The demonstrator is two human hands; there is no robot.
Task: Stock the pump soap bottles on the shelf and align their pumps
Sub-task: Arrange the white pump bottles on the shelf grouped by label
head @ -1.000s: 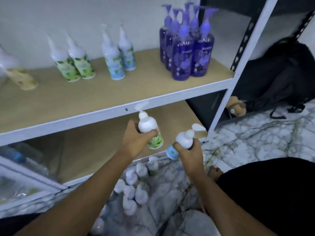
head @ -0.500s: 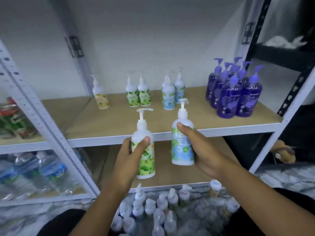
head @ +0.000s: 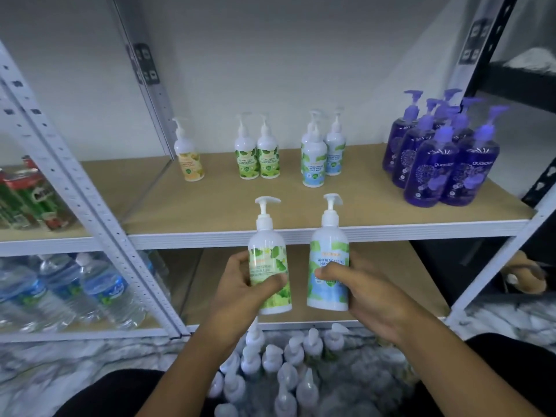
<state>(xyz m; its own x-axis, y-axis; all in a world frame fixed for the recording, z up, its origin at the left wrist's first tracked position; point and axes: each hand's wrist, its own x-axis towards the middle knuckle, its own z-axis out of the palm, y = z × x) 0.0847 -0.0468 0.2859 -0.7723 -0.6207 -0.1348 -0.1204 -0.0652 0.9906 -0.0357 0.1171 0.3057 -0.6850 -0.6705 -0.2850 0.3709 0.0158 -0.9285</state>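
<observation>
- Tan wood shelf (head: 301, 206) with a white metal front rail. Both held bottles are in the air in front of that rail, not on the board.
- left hand (head: 240, 285) wraps the green-label bottle (head: 268, 260) at mid-body, thumb across the label. Bottle upright with a slight lean.
- right hand (head: 365, 291) grips the blue-label bottle (head: 330, 257) from its right side, thumb over the label front. Upright.
- Held bottles are side by side, near each other, not touching. Pump heads rise just above the front rail. Both spouts look turned to the right.
- Back of the board, left to right:
  - yellow-label bottle (head: 188, 159) alone near the back-left corner
  - green pair (head: 259, 158), touching
  - blue group (head: 319, 159), three, one set forward
  - purple bottles (head: 442, 164) packed at the right end, reaching closest to the front edge
- In the way: the rail crosses behind both bottle necks. White perforated upright (head: 90, 212) slants down just left of the left hand.
- Left bay: red-green cans (head: 27, 194) on the upper level, water bottles (head: 75, 290) on the lower.
- Floor bottles (head: 285, 365): a crowd of white pump tops under the forearms on marble floor, blurred.
- Right side: black rack (head: 511, 79). Brown item low beside it, cannot tell what.
</observation>
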